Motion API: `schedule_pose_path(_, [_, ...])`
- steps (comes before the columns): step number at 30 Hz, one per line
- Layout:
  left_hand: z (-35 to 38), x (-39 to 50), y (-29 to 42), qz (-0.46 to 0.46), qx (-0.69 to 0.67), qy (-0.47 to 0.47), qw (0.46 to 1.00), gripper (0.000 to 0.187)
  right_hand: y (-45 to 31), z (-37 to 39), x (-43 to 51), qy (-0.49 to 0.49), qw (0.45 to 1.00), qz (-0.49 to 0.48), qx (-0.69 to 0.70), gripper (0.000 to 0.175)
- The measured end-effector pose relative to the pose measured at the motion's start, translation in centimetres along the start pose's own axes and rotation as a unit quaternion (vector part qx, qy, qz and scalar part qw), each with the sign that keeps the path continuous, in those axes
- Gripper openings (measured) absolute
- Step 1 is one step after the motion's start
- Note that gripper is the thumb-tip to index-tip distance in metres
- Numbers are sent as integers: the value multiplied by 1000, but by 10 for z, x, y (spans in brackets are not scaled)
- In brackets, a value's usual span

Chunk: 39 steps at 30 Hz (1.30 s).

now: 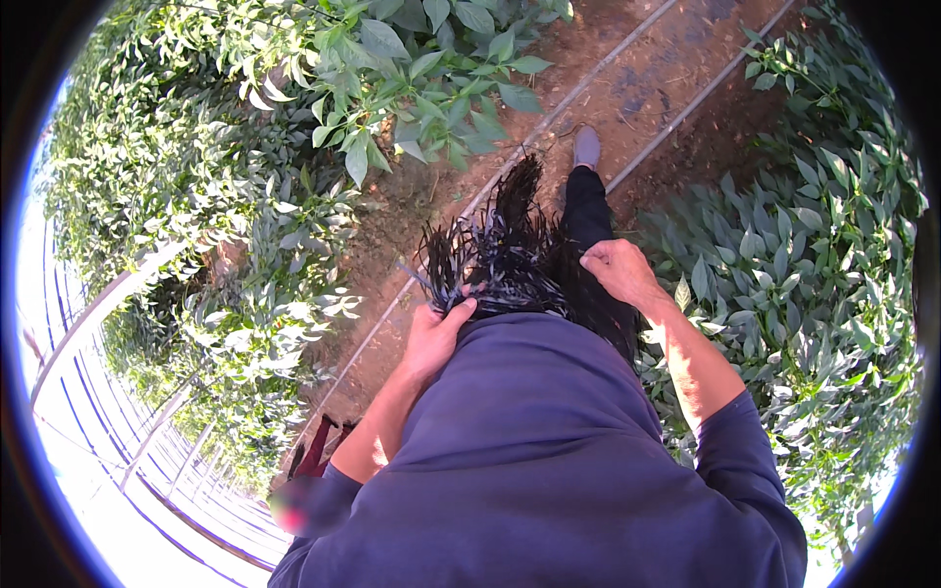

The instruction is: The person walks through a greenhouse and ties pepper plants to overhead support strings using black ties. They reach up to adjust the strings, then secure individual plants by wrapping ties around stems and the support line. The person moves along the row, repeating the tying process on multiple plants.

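Observation:
A thick bundle of dark plastic strips hangs at the front of my waist, its ends spread out over my legs. At the bundle's left edge, my left hand has its thumb and fingers closed on some of the strips. My right hand is on the other side, above my dark trouser leg, its fingers curled with the fingertips together; whether a thin strip is between them I cannot tell. The hem of my dark blue shirt lies just behind the bundle.
Leafy green plants line the left and right of a dirt path. Two thin pipes run along the ground, with my shoe between them. Behind my left arm, a person in red legwear is partly visible. Greenhouse framing curves at far left.

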<state>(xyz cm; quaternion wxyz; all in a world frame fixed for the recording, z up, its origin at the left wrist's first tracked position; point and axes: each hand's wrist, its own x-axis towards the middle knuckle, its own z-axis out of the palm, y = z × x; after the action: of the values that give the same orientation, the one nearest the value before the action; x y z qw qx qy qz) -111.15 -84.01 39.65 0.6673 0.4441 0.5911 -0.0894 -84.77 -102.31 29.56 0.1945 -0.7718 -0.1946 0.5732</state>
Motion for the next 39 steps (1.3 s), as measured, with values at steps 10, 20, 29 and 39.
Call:
schedule_pose_path(10, [-2,-1,4,19,-142,-50,988,24,-4,17,0,71,994,-52,65,26])
schedule_pose_path(20, [-23,-3,-8,-43,-306,-13,951,17,-34,13,1,-64,926,-351,-125,41])
schedule_pose_path(29, [-71,39,-41,-82,18,142,986,42,2,-21,-47,-138,936,-237,-223,35])
schedule_pose_path(39, [60,78,62,311,310,-60,896,37,0,-24,-75,-93,943,-266,-175,35])
